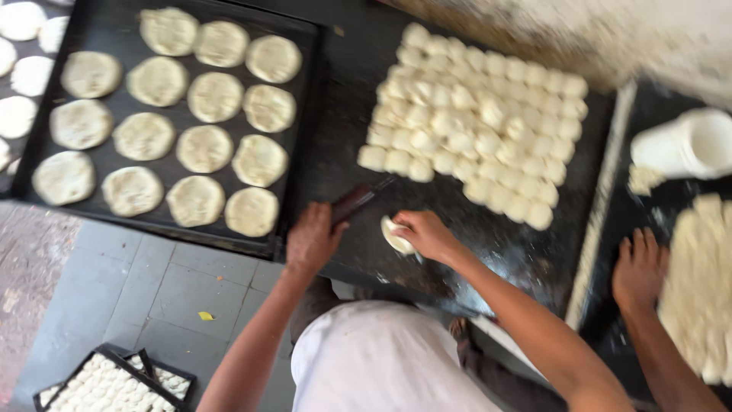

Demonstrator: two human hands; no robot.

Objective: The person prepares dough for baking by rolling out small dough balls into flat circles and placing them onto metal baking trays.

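A dark worktop (343,152) fills most of the view from above. At its left sits a black tray (107,23) with flat dough rounds (204,149) in spaced rows, apart so they do not stick. To the right, small dough balls (473,122) are packed tight in a block, close to the hands for easy picking. At the near edge, the left hand (313,240) is closed round a dark-handled knife (357,200), blade pointing toward the balls. Just beside it, the right hand (427,233) pinches one dough piece (396,236) against the worktop, fingers curled over it. At far right another person's hand (639,268) lies spread flat beside a dough slab (698,282); a white cup (682,145) lies above it. Below, on the tiled floor (152,290), is another tray of dough (107,385).
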